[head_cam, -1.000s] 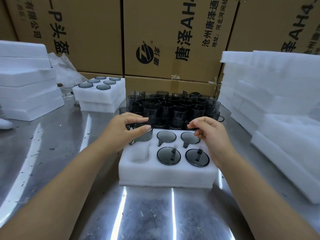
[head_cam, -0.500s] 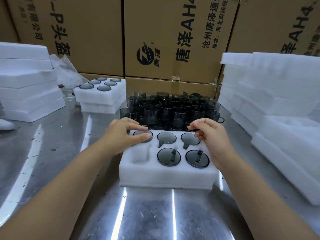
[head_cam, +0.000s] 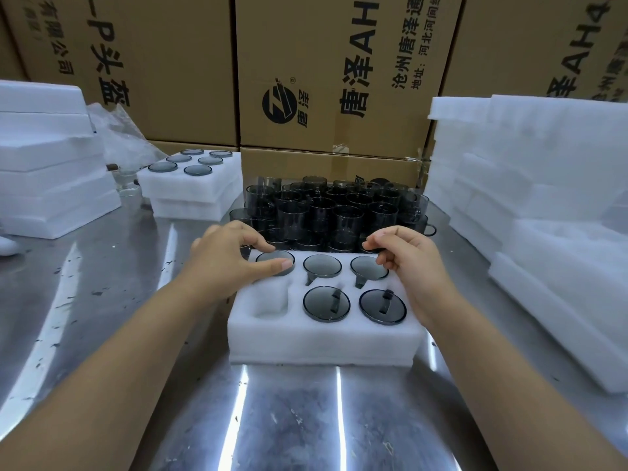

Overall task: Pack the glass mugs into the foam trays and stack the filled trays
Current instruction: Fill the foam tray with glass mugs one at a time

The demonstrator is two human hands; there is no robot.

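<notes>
Smoked-glass mug (head_cam: 272, 259) now sunk flush in the far-left pocket of the foam tray (head_cam: 323, 338), no longer held above it.
Left hand (head_cam: 227, 263) pinches its rim, probably pressing it level. Right hand (head_cam: 418, 270) is curled at the tray's far-right corner, grasp indeterminate. Near-left pocket (head_cam: 270, 302) vacant. Loose mugs (head_cam: 336, 212) massed behind the tray.

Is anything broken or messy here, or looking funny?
Nothing looks broken or spilled. The only odd spot is the near-left pocket of the foam tray: it is empty, while the other five are filled. The left hand holds the back-left mug, which sits upside down in its pocket.
</notes>
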